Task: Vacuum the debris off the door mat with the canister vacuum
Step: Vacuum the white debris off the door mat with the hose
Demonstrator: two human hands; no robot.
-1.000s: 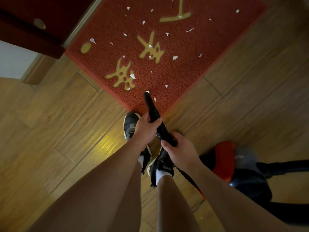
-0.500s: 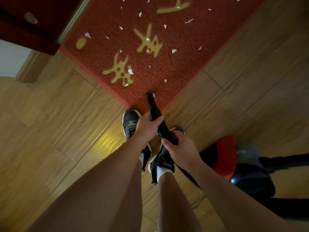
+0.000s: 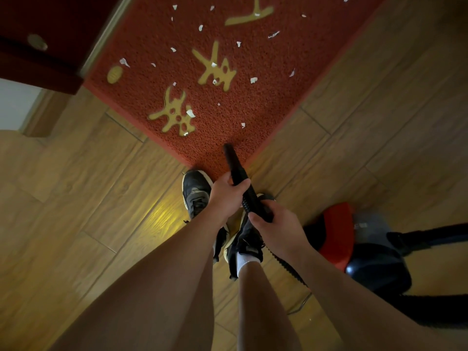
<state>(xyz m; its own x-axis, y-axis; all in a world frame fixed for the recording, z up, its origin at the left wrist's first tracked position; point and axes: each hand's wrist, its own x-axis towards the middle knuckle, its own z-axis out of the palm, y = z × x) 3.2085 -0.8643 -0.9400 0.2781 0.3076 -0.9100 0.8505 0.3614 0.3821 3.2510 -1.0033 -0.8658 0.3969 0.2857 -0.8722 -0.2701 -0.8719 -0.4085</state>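
Note:
A red door mat [image 3: 253, 105] with gold characters lies ahead, strewn with several white paper scraps [image 3: 190, 113]. A black vacuum nozzle [image 3: 234, 163] points down onto the mat's near corner. My left hand [image 3: 225, 196] grips the nozzle tube from the left. Lower down, my right hand [image 3: 276, 229] holds the ribbed black hose [image 3: 253, 201], which runs back under my right forearm. The red and dark blue canister vacuum [image 3: 354, 249] sits on the floor at my right.
Wood-look floor tiles [image 3: 88, 198] surround the mat. A dark red door [image 3: 50, 34] and its frame stand at the upper left beside the mat. My feet in black sneakers [image 3: 196, 191] stand at the mat's near corner. A black attachment [image 3: 430, 236] extends right from the canister.
The nozzle tip has drawn back toward the mat's near corner, and the scraps that lay at its tip are gone. Both hands keep their grip.

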